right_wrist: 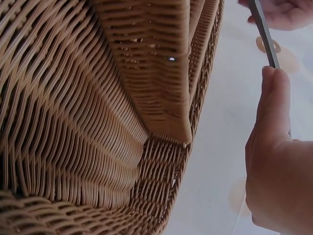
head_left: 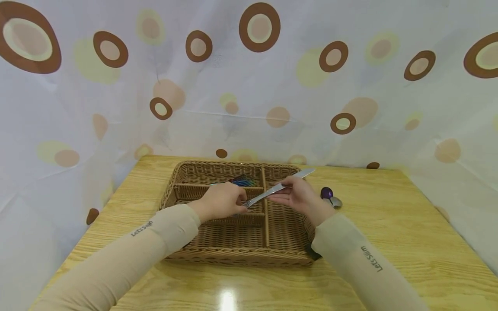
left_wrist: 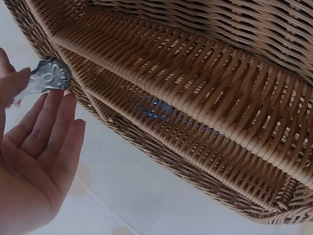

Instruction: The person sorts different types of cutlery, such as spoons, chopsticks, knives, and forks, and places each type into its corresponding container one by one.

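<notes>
A silver table knife with a patterned handle is held slantwise above the wicker basket. My left hand pinches the handle end; in the left wrist view the embossed handle tip shows past the fingertips. My right hand holds the knife farther up, near the blade, which points to the back right. In the right wrist view the right hand has thumb and finger together at the knife. Part of the knife is hidden by the hands.
Blue, rainbow-sheened forks lie in the basket's back compartment. Wicker dividers split the basket. A purple spoon and a silver spoon lie on the wooden table right of it. Something black sits by the front right corner.
</notes>
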`<state>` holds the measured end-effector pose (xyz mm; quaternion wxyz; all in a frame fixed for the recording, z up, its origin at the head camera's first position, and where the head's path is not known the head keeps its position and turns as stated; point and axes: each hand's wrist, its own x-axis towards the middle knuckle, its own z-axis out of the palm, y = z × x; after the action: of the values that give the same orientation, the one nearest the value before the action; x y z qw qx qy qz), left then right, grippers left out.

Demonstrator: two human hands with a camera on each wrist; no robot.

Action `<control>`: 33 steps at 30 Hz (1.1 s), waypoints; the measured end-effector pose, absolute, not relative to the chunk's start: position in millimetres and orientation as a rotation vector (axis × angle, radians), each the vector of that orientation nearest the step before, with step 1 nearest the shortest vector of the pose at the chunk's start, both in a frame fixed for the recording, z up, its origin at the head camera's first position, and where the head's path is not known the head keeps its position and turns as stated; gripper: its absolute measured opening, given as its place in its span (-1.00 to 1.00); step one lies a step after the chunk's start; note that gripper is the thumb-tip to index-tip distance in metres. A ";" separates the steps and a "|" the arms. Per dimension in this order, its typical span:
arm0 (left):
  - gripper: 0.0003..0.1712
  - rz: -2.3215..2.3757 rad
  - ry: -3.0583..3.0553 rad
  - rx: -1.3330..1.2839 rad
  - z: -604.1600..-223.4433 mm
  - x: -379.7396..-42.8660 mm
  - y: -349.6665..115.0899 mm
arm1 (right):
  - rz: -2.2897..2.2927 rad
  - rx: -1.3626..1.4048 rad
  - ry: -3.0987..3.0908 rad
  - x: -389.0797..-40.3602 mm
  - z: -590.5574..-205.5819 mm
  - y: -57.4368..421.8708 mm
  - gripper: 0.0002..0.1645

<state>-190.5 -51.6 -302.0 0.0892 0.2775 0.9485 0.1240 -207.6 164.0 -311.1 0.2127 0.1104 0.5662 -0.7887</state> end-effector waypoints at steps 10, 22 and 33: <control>-0.86 0.384 2.806 0.915 -303.7 -196.1 -56.2 | -2.134 0.240 1.571 -204.7 -309.1 153.0 -0.71; -0.86 0.339 2.818 0.866 -305.2 -215.8 -92.3 | -2.114 0.202 1.620 -206.3 -309.3 166.0 -0.18; -0.89 0.190 2.793 0.725 -316.6 -229.4 -136.0 | -2.159 0.195 1.679 -202.3 -303.4 225.4 -0.13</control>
<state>-229.4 -136.0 -316.6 0.1246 0.2486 0.9583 0.0650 -202.3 225.4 -303.4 0.1987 0.0696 0.6002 -0.7716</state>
